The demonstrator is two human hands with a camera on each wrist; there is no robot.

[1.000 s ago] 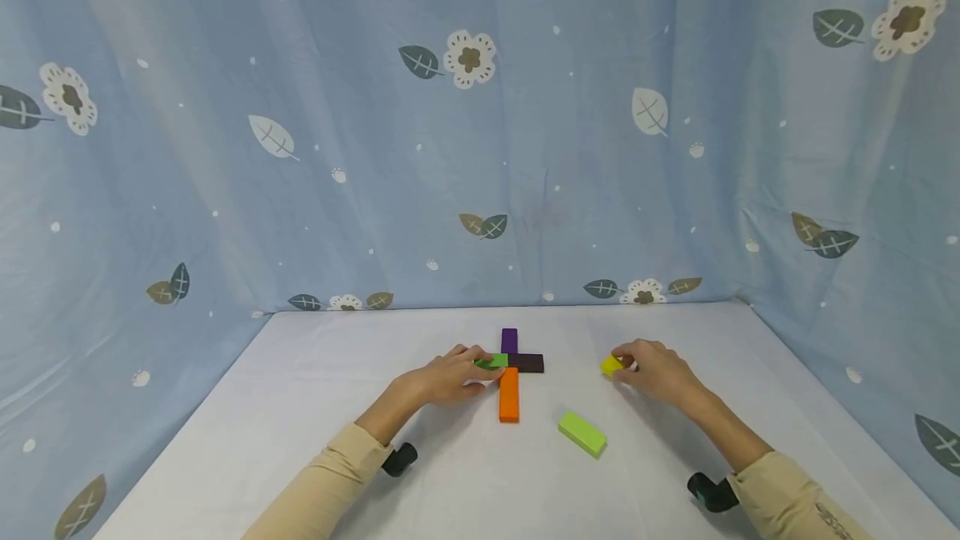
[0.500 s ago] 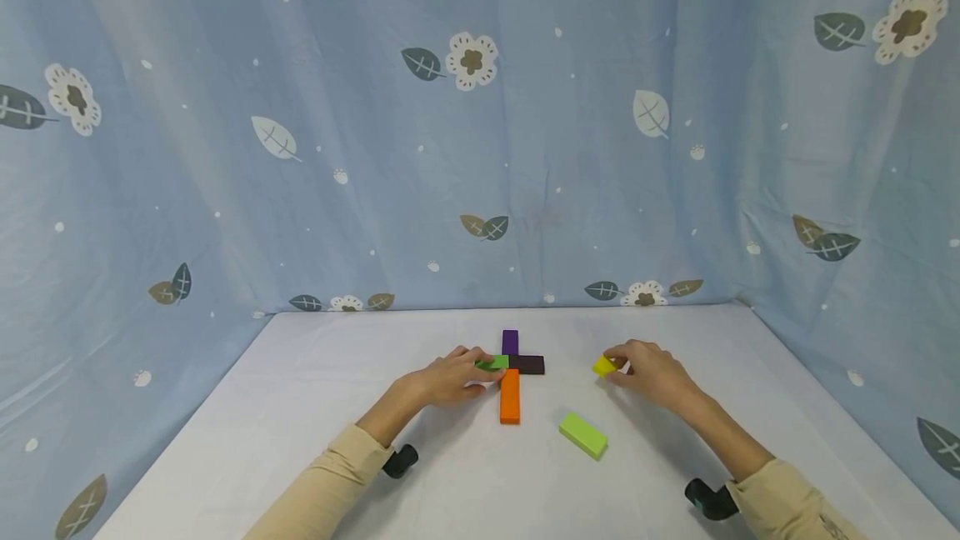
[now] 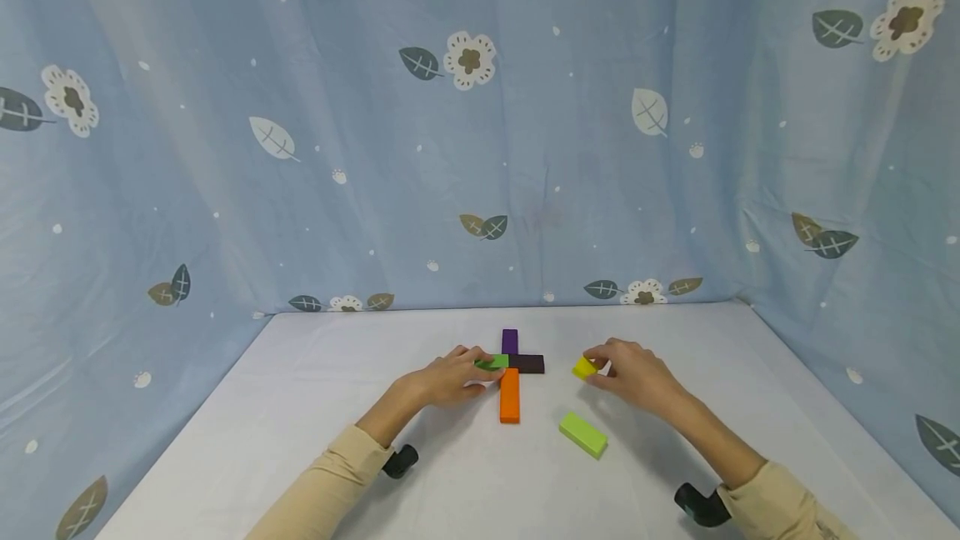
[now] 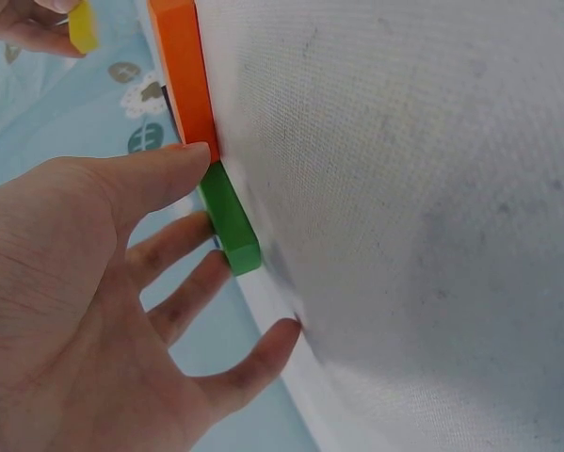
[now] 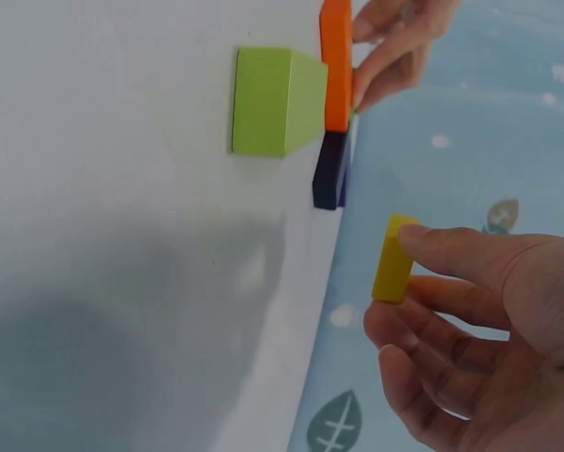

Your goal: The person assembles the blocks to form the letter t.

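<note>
In the head view, my left hand [image 3: 450, 375] rests at the green block [image 3: 492, 362], thumb on one side and fingertips on the other. The left wrist view has the thumb tip where the green block meets the orange block [image 4: 183, 75]. My right hand [image 3: 636, 373] pinches a small yellow block [image 3: 584, 367] between thumb and fingers, to the right of the black block [image 3: 527, 364]. It appears raised off the table in the right wrist view. Green and black blocks lie end to end, with the purple block [image 3: 510, 341] behind and the orange one in front.
A light green block [image 3: 583, 435] lies at an angle on the white tablecloth [image 3: 420, 490], in front of my right hand. A blue patterned curtain [image 3: 360, 190] hangs behind the table and at both sides.
My right hand has moved left with the yellow block, closer to the black block. The left hand and the blocks on the table have stayed in place.
</note>
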